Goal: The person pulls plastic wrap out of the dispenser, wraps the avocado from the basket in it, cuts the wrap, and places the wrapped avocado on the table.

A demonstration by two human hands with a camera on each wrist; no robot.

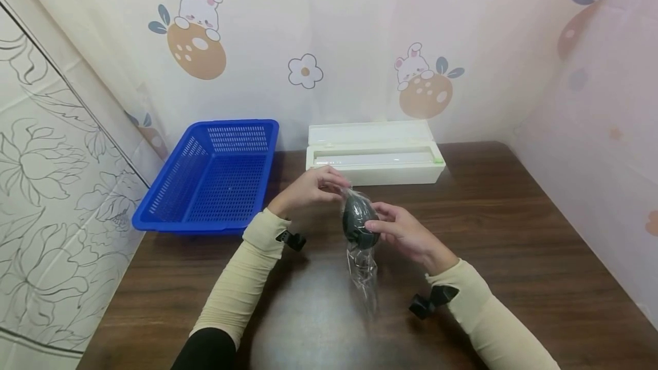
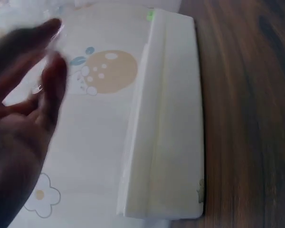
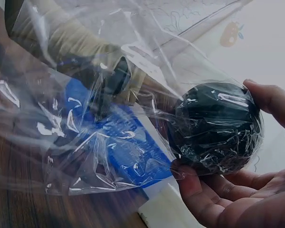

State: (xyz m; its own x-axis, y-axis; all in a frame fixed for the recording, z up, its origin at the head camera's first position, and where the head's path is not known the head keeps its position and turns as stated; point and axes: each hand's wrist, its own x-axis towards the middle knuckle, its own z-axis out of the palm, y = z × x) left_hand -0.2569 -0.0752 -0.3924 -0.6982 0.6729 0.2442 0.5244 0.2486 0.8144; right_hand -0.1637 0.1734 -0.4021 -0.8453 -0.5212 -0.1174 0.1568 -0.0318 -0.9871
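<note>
A dark green avocado (image 1: 358, 218), wrapped in clear plastic film, is held up over the table in front of me. My right hand (image 1: 408, 236) grips its right side between thumb and fingers. A loose tail of film (image 1: 364, 278) hangs below it; in the right wrist view this wide, crinkled sheet (image 3: 99, 137) spreads left from the avocado (image 3: 218, 128). At its upper end, my left hand (image 1: 313, 190) pinches the film between thumb and fingertips. The left wrist view shows that left hand (image 2: 23, 95) with a bit of film at the fingertips.
A white film dispenser box (image 1: 377, 175) with its lid raised stands at the back of the brown wooden table (image 1: 488, 216). To the left is a blue plastic basket (image 1: 228, 187) with slotted walls. Printed cloth (image 1: 354, 27) hangs behind the table.
</note>
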